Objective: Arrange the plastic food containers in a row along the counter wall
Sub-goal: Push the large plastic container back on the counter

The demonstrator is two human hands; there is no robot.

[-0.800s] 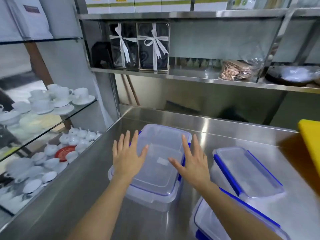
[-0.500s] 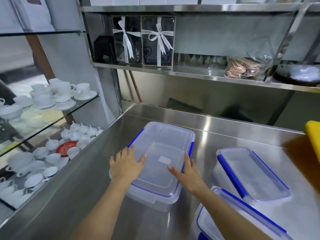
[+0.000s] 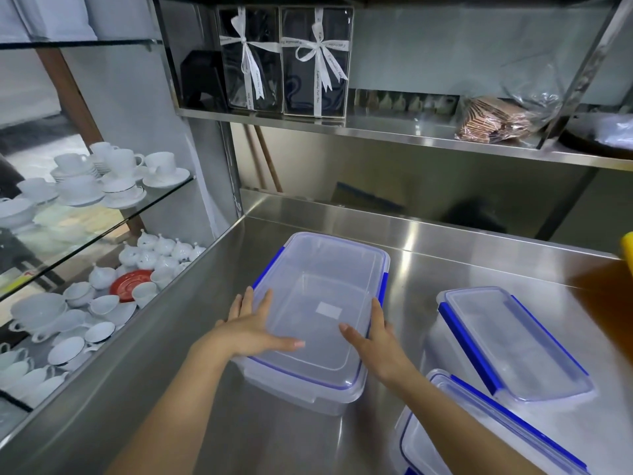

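Observation:
A large clear plastic container with blue side clips and a clear lid sits on the steel counter, left of centre. My left hand grips its near left edge, thumb across the lid. On the near right edge rests my right hand, fingers along the side and thumb on the lid. A smaller clear container with blue clips stands to the right. A third container lies at the bottom right, partly hidden by my right forearm.
The steel back wall rises behind the counter under a steel shelf with ribbon-tied boxes. On the left, a glass cabinet holds white cups and teapots. A yellow object shows at the right edge.
Both hands dropped from hovering over the lid and slid back to the container's near corners, closing on its edges. The view tilted down a little.

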